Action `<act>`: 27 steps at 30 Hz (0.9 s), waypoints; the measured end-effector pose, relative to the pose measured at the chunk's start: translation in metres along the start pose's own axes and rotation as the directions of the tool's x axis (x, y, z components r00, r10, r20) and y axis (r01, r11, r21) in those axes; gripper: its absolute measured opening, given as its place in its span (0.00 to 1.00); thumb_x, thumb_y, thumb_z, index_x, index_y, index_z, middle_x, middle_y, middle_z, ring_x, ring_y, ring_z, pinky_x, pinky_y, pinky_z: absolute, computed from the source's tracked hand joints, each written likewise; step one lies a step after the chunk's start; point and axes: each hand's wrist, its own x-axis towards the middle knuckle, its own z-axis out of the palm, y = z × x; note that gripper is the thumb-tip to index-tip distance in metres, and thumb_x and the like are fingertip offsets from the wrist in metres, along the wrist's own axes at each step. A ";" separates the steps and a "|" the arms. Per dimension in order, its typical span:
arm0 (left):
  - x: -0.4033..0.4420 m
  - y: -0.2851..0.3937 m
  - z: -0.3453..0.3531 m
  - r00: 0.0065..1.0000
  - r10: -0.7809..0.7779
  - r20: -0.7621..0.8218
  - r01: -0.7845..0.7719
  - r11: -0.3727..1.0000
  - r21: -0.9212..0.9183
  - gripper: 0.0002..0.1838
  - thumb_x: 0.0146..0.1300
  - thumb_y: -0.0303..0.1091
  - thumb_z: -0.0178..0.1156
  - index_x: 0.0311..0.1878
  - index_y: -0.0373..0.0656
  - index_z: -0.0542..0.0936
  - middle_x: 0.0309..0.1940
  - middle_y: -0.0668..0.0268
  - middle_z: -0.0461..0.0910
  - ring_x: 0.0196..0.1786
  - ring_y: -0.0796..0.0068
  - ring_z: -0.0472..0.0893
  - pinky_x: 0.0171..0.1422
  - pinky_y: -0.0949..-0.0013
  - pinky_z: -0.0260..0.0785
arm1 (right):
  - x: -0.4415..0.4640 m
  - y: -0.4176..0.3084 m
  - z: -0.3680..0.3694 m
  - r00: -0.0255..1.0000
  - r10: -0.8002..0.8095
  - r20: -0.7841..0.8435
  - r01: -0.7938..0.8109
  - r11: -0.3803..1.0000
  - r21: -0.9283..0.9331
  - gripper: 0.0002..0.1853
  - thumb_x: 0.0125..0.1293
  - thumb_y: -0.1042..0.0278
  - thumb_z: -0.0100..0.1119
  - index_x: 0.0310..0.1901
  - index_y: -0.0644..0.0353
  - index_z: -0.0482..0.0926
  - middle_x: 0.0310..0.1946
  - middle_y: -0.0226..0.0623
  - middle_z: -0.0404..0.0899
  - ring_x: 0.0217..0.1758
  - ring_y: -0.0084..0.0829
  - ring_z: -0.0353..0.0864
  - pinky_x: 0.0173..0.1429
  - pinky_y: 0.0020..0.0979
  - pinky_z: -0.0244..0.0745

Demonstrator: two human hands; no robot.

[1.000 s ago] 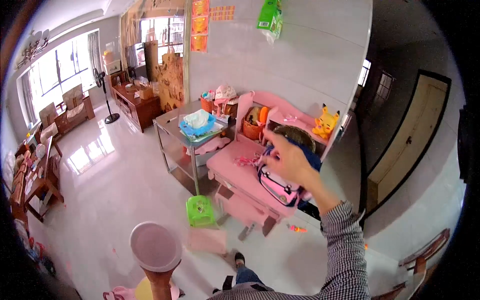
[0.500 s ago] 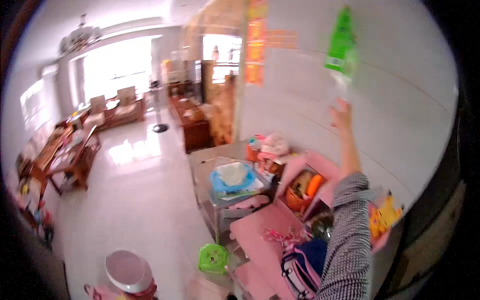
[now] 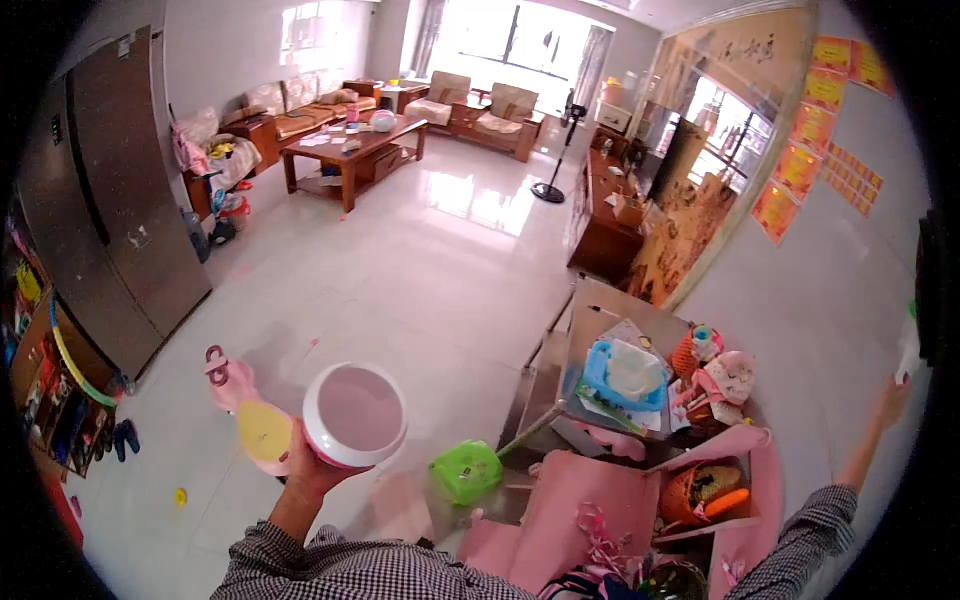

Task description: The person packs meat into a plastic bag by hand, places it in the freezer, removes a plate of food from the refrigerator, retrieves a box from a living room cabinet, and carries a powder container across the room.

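Note:
My left hand (image 3: 312, 465) grips a round white tub (image 3: 310, 420) with a pinkish inside and a pink base, tilted so its open top faces me. Just behind that hand, a pink and yellow child's item (image 3: 265, 435) stands on the floor. At the far right, my right hand (image 3: 886, 402) reaches up along the wall, its fingers closed on a white tissue (image 3: 906, 362). The tissue hangs below a green pack (image 3: 912, 310), mostly cut off by the dark edge of the view.
A green stool (image 3: 466, 472) stands beside a pink desk (image 3: 590, 505) holding ribbons and an orange basket (image 3: 685, 492). Behind it, a table (image 3: 590, 310) carries a blue tray (image 3: 600, 378). A fridge (image 3: 120, 200), coffee table (image 3: 350, 150) and standing fan (image 3: 548, 190) are farther off.
The view has swung right-to-left, so the wall and my right arm now sit at the right edge. My left hand has come into view holding the tub; my right hand has met the tissue.

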 end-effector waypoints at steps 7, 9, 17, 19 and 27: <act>0.000 0.000 -0.021 1.000 -0.013 0.016 0.013 0.999 0.045 0.47 0.49 0.79 0.38 0.68 0.61 0.54 0.68 0.63 0.52 0.69 0.48 0.51 0.63 0.32 0.46 | -0.048 -0.031 0.005 0.999 -0.037 0.000 0.037 0.997 -0.063 0.21 0.45 0.67 0.63 0.42 0.65 0.72 0.37 0.47 0.76 0.39 0.47 0.76 0.43 0.42 0.71; -0.006 0.005 -0.023 0.999 -0.032 0.011 0.033 0.999 -0.027 0.47 0.49 0.79 0.37 0.68 0.60 0.54 0.69 0.63 0.52 0.69 0.48 0.51 0.63 0.33 0.46 | -0.065 -0.054 0.008 0.996 -0.092 0.015 0.093 0.996 -0.017 0.19 0.46 0.67 0.62 0.41 0.65 0.72 0.36 0.47 0.76 0.38 0.47 0.75 0.42 0.42 0.71; -0.035 0.036 -0.042 0.997 -0.013 -0.073 0.011 1.000 -0.018 0.40 0.55 0.74 0.36 0.67 0.63 0.56 0.68 0.66 0.55 0.68 0.52 0.56 0.60 0.34 0.54 | -0.297 -0.319 -0.111 0.567 -0.675 0.471 -0.023 0.559 0.829 0.13 0.50 0.68 0.59 0.36 0.66 0.73 0.33 0.45 0.75 0.35 0.46 0.74 0.38 0.43 0.70; -0.042 0.046 -0.031 0.994 0.071 -0.089 -0.063 0.994 0.092 0.38 0.57 0.71 0.39 0.67 0.61 0.58 0.67 0.65 0.56 0.68 0.54 0.57 0.62 0.36 0.54 | -0.381 -0.397 -0.178 0.138 -0.884 0.447 -0.274 0.399 0.875 0.11 0.51 0.69 0.58 0.34 0.66 0.73 0.32 0.45 0.74 0.35 0.46 0.74 0.37 0.43 0.70; -0.151 0.120 -0.072 0.909 0.316 -0.273 -0.198 0.902 0.384 0.31 0.65 0.59 0.42 0.65 0.49 0.60 0.55 0.66 0.72 0.53 0.72 0.76 0.47 0.59 0.75 | -0.584 -0.607 -0.339 -0.518 -0.846 -0.125 -0.501 0.182 0.846 0.14 0.52 0.65 0.58 0.39 0.62 0.74 0.39 0.51 0.75 0.46 0.43 0.74 0.48 0.40 0.68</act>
